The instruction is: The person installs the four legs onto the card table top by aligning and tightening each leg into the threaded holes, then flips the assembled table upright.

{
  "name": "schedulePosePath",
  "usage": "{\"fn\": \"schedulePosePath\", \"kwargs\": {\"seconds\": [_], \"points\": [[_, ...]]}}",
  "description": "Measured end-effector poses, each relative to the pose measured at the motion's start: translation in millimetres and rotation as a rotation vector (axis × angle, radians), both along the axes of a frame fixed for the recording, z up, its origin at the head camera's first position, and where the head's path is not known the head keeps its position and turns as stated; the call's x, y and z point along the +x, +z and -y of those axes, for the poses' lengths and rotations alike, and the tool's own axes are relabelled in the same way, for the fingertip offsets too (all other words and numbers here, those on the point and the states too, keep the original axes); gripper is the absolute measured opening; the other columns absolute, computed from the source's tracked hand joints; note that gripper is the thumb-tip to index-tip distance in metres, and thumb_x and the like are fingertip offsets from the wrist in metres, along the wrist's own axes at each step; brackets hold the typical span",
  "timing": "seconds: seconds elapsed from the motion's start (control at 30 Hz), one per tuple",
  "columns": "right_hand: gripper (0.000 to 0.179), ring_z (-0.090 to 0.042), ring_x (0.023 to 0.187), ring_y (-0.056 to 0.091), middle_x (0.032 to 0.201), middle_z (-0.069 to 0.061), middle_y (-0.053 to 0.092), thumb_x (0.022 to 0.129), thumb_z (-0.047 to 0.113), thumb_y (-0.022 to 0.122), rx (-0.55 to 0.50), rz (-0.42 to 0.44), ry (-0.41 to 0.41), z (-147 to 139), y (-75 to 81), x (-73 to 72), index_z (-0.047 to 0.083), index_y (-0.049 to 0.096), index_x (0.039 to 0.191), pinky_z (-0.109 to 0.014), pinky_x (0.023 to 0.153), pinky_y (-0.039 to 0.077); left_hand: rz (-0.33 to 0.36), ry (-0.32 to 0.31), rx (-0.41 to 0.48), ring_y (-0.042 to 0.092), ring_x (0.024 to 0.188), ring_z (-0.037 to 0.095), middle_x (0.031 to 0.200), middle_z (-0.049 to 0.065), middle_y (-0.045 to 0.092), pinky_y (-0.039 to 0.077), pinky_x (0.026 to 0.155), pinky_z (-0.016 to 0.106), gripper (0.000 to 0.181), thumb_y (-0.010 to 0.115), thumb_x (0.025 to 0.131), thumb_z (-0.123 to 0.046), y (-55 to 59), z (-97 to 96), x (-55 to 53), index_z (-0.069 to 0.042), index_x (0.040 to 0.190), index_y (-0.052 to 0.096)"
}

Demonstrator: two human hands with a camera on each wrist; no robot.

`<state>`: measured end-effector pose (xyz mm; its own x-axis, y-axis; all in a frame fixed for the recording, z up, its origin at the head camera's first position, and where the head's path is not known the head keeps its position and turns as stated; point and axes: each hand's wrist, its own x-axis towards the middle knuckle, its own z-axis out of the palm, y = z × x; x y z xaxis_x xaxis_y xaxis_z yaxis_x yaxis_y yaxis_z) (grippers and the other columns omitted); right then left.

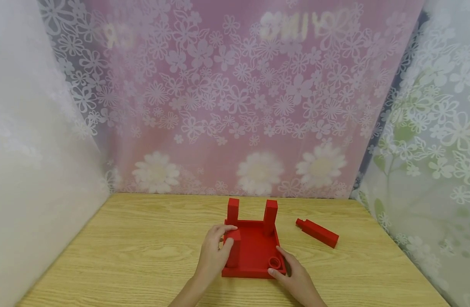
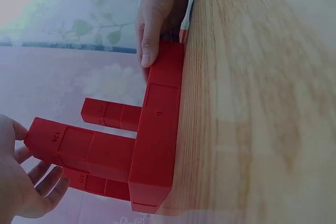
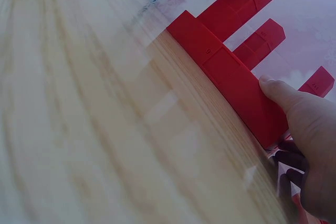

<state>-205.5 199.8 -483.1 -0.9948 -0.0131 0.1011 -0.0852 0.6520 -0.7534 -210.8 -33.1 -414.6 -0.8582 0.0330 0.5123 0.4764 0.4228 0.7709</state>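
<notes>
Currently the left hand (image 1: 213,248) pinches the top of the near-left red post (image 1: 233,253), which stands upright in the red tray (image 1: 254,246), while the right hand (image 1: 296,275) grips the tray's near-right corner (a loose post (image 1: 318,233) lies farther right on the wooden table (image 1: 150,247)).

My left hand (image 1: 213,251) and right hand (image 1: 296,275) are bare, and so are the stretches of left forearm (image 1: 193,288) and right forearm (image 1: 311,295) that I see before the lower edge of the head view cuts them off, each narrowing toward the wrist. My fingers (image 2: 50,180) are slim with rounded tips, and in the left wrist view my right thumb (image 2: 150,38) shows a short nail (image 2: 146,60). From the right wrist, that thumb looks broad at its base and blunt at its end.
</notes>
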Motion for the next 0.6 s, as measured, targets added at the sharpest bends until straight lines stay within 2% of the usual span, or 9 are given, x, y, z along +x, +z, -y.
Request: {"fn": "schedulePosePath", "kwargs": {"seconds": [0.17,0.33,0.43,0.6], "points": [[0.077,-0.038,0.122,0.038,0.134,-0.018,0.043,0.075,0.05,0.07,-0.006,0.002,-0.004,0.6,0.5,0.3,0.011,0.045,0.136,-0.056,0.094,0.032,0.015,0.008,0.011,0.05,0.097,0.018,0.107,0.0,0.055,0.046,0.079,0.04,0.025,0.06,0.087,-0.013,1.2,-2.0,1.1,-0.01,0.112,0.058],[0.077,-0.038,0.122,0.038,0.134,-0.018,0.044,0.074,0.049,0.071,-0.006,0.003,-0.015,1.8,1.5,0.9,0.011,0.045,0.136,-0.057,0.094,0.032,0.073,0.065,0.026,0.051,0.093,0.019,0.101,-0.003,0.052,0.047,0.077,0.037,0.047,0.07,0.08,-0.038,2.9,-5.4,4.7,-0.01,0.11,0.048],[0.077,-0.038,0.122,0.038,0.133,-0.018,0.044,0.074,0.049,0.07,-0.006,0.001,-0.013,2.3,2.5,1.4,0.011,0.045,0.136,-0.057,0.094,0.032,0.111,0.08,0.034,0.051,0.092,0.019,0.098,-0.006,0.05,0.047,0.075,0.033,0.047,0.072,0.078,-0.039,3.4,-6.0,6.0,-0.012,0.107,0.047],[0.077,-0.038,0.122,0.039,0.134,-0.018,0.044,0.075,0.051,0.069,0.005,0.003,-0.008,2.2,2.9,1.9,0.011,0.045,0.137,-0.057,0.094,0.033,0.137,0.054,0.055,0.05,0.09,0.016,0.099,-0.005,0.05,0.047,0.073,0.034,0.041,0.072,0.08,-0.03,2.5,-5.0,5.9,-0.011,0.107,0.048]]}}
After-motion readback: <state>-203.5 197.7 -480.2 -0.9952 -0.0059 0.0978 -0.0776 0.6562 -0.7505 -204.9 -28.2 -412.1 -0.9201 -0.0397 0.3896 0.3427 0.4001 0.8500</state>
